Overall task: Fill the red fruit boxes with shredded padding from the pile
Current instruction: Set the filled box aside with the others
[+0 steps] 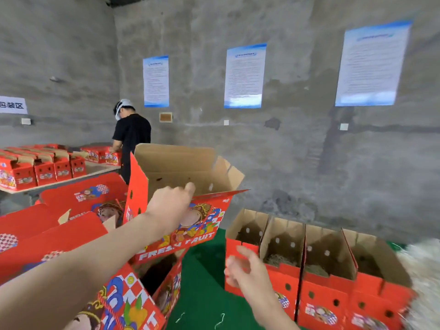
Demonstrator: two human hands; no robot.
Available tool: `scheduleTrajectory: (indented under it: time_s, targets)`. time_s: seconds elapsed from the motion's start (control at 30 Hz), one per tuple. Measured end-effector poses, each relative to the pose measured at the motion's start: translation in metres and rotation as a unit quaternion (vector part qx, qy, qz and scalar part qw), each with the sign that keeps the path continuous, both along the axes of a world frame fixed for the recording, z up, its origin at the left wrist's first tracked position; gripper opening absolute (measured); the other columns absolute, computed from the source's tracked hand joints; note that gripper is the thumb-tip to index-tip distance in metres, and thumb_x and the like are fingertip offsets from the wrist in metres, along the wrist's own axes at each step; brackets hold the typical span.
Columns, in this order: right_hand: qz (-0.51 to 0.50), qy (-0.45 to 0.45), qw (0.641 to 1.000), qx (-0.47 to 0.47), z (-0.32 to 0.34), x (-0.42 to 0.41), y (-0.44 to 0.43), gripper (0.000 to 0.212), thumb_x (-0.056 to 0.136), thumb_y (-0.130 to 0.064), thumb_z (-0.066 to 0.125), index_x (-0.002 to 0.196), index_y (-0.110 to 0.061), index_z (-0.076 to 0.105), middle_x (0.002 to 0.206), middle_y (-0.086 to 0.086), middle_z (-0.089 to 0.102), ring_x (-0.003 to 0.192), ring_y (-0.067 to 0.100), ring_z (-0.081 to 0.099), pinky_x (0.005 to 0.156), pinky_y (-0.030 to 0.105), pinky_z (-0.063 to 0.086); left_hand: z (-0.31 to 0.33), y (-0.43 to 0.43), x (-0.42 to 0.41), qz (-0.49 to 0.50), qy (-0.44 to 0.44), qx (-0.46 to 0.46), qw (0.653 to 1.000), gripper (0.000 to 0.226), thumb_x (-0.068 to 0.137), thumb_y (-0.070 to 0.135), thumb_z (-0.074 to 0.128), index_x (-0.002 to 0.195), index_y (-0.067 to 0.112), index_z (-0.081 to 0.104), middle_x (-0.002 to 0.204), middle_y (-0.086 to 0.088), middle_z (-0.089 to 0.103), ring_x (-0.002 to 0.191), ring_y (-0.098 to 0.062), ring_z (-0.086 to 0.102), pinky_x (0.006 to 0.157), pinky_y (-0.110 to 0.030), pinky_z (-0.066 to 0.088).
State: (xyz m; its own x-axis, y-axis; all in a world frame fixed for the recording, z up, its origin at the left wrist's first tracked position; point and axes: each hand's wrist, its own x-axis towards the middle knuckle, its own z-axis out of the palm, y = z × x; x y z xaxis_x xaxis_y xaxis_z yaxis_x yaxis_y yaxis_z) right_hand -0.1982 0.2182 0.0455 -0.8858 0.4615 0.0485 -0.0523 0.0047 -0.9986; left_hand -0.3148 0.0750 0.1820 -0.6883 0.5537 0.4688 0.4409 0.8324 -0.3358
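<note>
Holding an open red box [202, 225] up above the green floor [204, 294], my left hand [170, 206] has its fingers curled round the top of the front wall. I can see no padding inside it. My right hand [245, 270] is blurred, fingers loosely spread and holding nothing, just in front of the nearest of a row of four open boxes [321, 294]; some of these show padding low down. The pale pile of shredded padding [426, 270] lies at the far right, just beside the last box in the row. I judge I am bringing a fresh box over for filling. Next it needs setting down upright near the pile, flaps open, so both hands can scoop.
</note>
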Motion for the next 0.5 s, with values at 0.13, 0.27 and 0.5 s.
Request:
scheduleTrajectory:
  time_s: [0.13,0.27,0.5]
  targets:
    - [0.011,0.039,0.956,-0.291,0.056,0.024,0.033,0.054,0.071,-0.038,0.074,0.115,-0.018,0.052,0.107,0.014,0.057,0.087,0.031,0.065,0.084,0.046,0.053,-0.021,0.015,0.069,-0.205,0.072,-0.010,0.976,0.054,0.053,-0.002,0.070,0.102,0.010,0.050,0.076,-0.004,0.062,0.063,-0.026,0.063,0.047,-0.026,0.041]
    - [-0.063,0.084,0.915,-0.389,0.058,0.065,0.055,0.016,0.083,-0.018,0.063,0.093,-0.006,0.059,0.089,0.018,0.062,0.076,0.034,0.062,0.067,0.043,0.056,-0.043,0.033,0.139,-0.360,0.047,-0.002,0.932,0.046,0.025,-0.006,0.064,0.068,0.009,0.064,0.051,-0.002,0.056,0.037,-0.021,0.053,0.031,-0.018,0.032]
    - [-0.191,-0.050,0.948,-0.250,0.004,0.190,0.109,0.027,0.079,0.018,0.040,0.089,0.000,0.058,0.077,0.017,0.061,0.072,0.031,0.057,0.068,0.038,0.056,-0.085,0.072,0.208,-0.405,-0.226,-0.006,0.886,0.067,0.082,0.070,0.014,0.098,0.026,0.061,0.111,0.008,0.062,0.106,-0.013,0.055,0.091,-0.030,0.042]
